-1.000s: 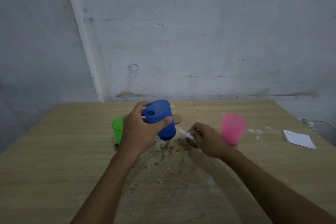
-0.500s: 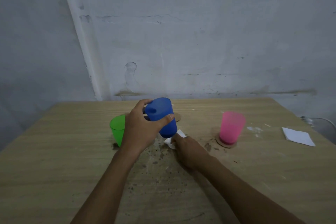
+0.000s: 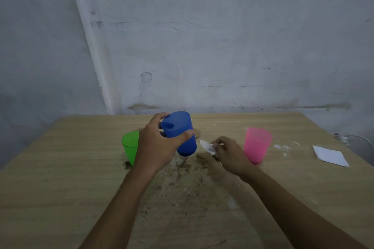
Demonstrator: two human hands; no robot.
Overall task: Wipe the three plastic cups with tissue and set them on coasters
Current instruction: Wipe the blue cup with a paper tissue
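Two hands were over the table (image 3: 60,178). Left hand (image 3: 156,147) gripped the tilted blue cup (image 3: 181,134) in the air, hiding part of the green cup (image 3: 130,145). Right hand (image 3: 229,154) pinched a tissue (image 3: 207,146) beside the pink cup (image 3: 257,144).

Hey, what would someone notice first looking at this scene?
Probably the blue cup, held tilted above the table's middle by the left hand, beside the right hand pinching a white tissue. Then the pink cup at right and green cup at left.
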